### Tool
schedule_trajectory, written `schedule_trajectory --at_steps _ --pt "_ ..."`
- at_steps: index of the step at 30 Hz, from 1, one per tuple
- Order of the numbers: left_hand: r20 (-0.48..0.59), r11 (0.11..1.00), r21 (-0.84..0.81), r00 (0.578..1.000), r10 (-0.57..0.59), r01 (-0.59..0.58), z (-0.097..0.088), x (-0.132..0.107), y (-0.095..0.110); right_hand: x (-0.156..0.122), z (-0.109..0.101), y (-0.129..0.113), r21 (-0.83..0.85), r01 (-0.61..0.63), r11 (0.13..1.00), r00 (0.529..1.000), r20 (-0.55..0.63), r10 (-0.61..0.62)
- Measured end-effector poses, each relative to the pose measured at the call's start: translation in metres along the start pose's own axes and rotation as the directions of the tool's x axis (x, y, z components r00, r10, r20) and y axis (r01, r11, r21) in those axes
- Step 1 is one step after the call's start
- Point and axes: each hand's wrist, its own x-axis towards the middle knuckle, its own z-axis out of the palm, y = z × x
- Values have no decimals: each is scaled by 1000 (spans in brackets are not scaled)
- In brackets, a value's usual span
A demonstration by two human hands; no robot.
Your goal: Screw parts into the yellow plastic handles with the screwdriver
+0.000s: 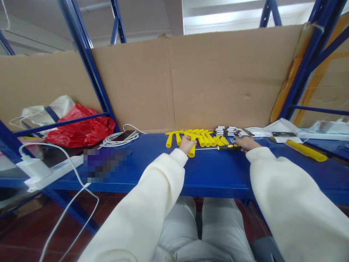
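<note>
My left hand [187, 144] is closed around a yellow tapered plastic tube [192, 151], its wider end toward me. Just behind and beside it, several similar yellow pieces [205, 140] lie in a row, some with thin crosspieces. A screwdriver [228, 147] with a yellow-and-black handle lies flat, its metal shaft pointing left toward my left hand. Near the handle's end, my right hand [247, 143] has its fingers bent together beside small black-and-white packets [225, 130]; what they pinch is too small to make out.
Everything lies on a blue metal shelf [215, 171] backed by cardboard [218, 80]. At right lie another yellow tube [307, 150] and white packaging [283, 127]. To the left are a coiled white cable [120, 139], a red plastic bag [81, 127] and a power strip [58, 173].
</note>
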Motion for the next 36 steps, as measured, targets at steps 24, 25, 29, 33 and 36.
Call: schedule_trajectory --at_steps 24,25,29,33,36 --pt "19 997 -10 997 -76 76 5 -9 10 23 -7 -7 807 -255 532 951 109 290" --pt "17 997 -20 997 -77 78 5 -9 10 25 -7 -8 839 -271 472 943 133 304" --pt "11 996 -62 998 -68 68 6 -9 10 32 -7 -8 875 -272 400 934 139 330" --pt "2 994 -84 998 -67 67 6 -8 11 41 -7 -8 880 -261 397 941 139 309" --pt "4 994 -90 998 -68 68 5 -8 12 49 -7 -8 873 -236 426 952 119 283"
